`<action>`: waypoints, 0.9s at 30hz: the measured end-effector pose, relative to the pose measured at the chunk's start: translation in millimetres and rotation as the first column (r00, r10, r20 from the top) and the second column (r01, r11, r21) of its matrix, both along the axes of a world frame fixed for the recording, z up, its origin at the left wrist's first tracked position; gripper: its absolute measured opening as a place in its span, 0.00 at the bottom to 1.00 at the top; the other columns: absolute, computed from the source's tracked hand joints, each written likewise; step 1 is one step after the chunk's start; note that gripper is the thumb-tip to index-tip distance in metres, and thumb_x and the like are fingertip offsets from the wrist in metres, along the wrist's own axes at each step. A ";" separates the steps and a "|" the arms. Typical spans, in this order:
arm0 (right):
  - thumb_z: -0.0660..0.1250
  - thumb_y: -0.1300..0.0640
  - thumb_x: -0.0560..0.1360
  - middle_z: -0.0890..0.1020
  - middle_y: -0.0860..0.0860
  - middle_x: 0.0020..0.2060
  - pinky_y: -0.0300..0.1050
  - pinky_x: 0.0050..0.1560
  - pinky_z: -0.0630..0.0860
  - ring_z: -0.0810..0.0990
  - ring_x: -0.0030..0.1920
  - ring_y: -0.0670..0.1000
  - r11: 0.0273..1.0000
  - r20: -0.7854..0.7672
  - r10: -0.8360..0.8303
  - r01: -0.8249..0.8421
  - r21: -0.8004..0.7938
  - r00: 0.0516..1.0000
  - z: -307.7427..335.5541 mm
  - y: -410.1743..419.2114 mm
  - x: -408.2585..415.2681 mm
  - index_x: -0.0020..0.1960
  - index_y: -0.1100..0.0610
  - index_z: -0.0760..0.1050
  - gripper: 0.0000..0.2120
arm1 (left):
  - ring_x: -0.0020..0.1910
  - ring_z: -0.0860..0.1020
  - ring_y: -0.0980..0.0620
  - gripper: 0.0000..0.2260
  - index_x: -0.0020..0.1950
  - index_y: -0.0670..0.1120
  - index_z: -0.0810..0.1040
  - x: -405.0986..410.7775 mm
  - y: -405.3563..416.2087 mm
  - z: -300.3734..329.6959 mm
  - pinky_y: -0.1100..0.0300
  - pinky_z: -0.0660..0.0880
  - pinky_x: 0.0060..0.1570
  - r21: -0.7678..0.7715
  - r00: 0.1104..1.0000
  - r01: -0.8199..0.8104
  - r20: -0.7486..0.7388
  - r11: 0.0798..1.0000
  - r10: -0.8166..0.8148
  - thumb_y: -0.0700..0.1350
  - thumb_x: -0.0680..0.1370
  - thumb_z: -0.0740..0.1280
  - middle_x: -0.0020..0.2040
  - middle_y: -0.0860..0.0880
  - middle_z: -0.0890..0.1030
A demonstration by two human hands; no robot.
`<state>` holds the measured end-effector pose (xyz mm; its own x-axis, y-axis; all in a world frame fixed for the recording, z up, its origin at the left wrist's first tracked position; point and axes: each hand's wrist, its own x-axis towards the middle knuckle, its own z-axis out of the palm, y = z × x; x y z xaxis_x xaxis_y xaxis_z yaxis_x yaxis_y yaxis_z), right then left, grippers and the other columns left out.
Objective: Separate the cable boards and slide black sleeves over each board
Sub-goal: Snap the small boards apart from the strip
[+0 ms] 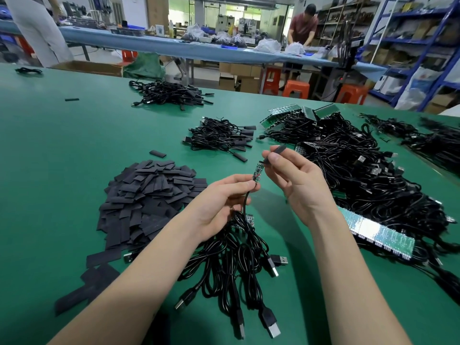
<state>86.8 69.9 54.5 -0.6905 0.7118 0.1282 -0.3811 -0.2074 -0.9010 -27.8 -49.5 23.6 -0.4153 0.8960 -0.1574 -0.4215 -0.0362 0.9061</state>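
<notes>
Nearest the camera in the head view, a bundle of black USB cables point(239, 265) is spread on the green worktop point(62, 135), their plugs fanned toward the viewer and their far ends gathered up under the left hand point(219, 202).

One small cable board point(257, 171) is pinched at its lower end between the thumb and fingers of that hand, so that it is held upright and clear of the bundle; in this way its free top end appears to be offered for sleeving. A black sleeve point(275, 153) is pinched between the thumb and fingers of the right hand point(296, 178), tilted, with its lower mouth just at the board's upper tip. The sleeve is judged to be lined up but not yet pushed on.

A heap of flat black sleeves point(151, 195) is kept beside the left forearm, within easy reach. Unseparated board strips with cables point(373, 227) are piled to the right, and sleeved cables point(221, 135) are set farther off.
</notes>
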 end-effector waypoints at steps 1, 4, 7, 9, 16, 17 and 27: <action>0.76 0.59 0.65 0.87 0.53 0.46 0.36 0.50 0.80 0.85 0.47 0.47 1.000 0.006 -0.003 0.003 0.014 1.000 0.1 0.5 0.9 0.52 0.60 0.82 0.15 | 0.34 0.77 0.56 0.05 0.52 0.47 0.81 -0.3 -0.1 -0.2 0.67 0.67 0.31 -0.002 1.000 0.009 -0.002 1.000 -0.009 0.40 0.78 0.69 0.43 0.52 0.85; 0.75 0.60 0.66 0.87 0.54 0.45 0.37 0.50 0.80 0.85 0.47 0.47 0.999 0.017 -0.011 0.010 0.038 1.000 -0.4 1.8 3.5 0.52 0.60 0.82 0.15 | 0.33 0.78 0.57 0.07 0.54 0.46 0.80 -0.5 -0.5 -0.1 0.68 0.67 0.29 0.006 1.000 0.031 -0.005 1.000 -0.031 0.40 0.76 0.70 0.41 0.52 0.85; 0.75 0.61 0.66 0.87 0.53 0.45 0.36 0.49 0.80 0.85 0.45 0.46 0.999 0.015 -0.003 0.002 0.034 1.000 -0.2 2.3 4.6 0.52 0.61 0.81 0.15 | 0.33 0.78 0.58 0.14 0.57 0.45 0.80 -0.3 -0.5 0.5 0.69 0.67 0.29 0.014 0.998 0.054 -0.018 0.998 -0.053 0.43 0.71 0.72 0.41 0.53 0.85; 0.75 0.60 0.65 0.87 0.53 0.44 0.36 0.48 0.80 0.85 0.45 0.46 0.999 0.025 0.005 -0.005 0.035 1.000 0.3 3.4 6.0 0.51 0.60 0.82 0.15 | 0.33 0.78 0.58 0.14 0.57 0.45 0.80 -0.8 -0.3 -0.1 0.69 0.66 0.30 0.011 0.998 0.063 -0.025 0.998 -0.063 0.43 0.72 0.71 0.42 0.53 0.85; 0.74 0.62 0.67 0.87 0.55 0.47 0.38 0.49 0.80 0.85 0.47 0.48 0.993 0.037 0.009 -0.013 0.121 0.999 -1.2 5.7 10.3 0.48 0.57 0.84 0.10 | 0.33 0.76 0.59 0.09 0.56 0.45 0.82 -2.8 0.6 -2.2 0.68 0.66 0.32 0.003 0.995 0.097 -0.025 0.995 -0.097 0.41 0.76 0.69 0.40 0.54 0.85; 0.74 0.62 0.67 0.87 0.56 0.47 0.38 0.49 0.80 0.85 0.48 0.48 0.991 0.032 0.010 -0.014 0.135 0.999 -1.2 5.6 10.4 0.47 0.57 0.84 0.09 | 0.33 0.76 0.59 0.11 0.55 0.45 0.82 -2.7 0.4 -2.1 0.69 0.66 0.31 0.008 0.995 0.102 -0.020 0.995 -0.102 0.42 0.74 0.70 0.40 0.54 0.84; 0.72 0.63 0.68 0.87 0.53 0.47 0.37 0.47 0.80 0.85 0.45 0.46 0.995 -0.010 0.080 -0.080 0.066 0.997 -2.4 5.2 13.4 0.47 0.56 0.83 0.08 | 0.35 0.76 0.59 0.12 0.53 0.47 0.84 -6.1 -2.1 -4.1 0.67 0.67 0.35 0.031 0.985 0.171 -0.032 0.985 -0.170 0.45 0.70 0.71 0.42 0.54 0.84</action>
<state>100.2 75.1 52.1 -0.7430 0.6441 0.1819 -0.3769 -0.1781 -0.9090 -33.9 -51.6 19.5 -0.2598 0.9587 -0.1156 -0.3973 0.0030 0.9177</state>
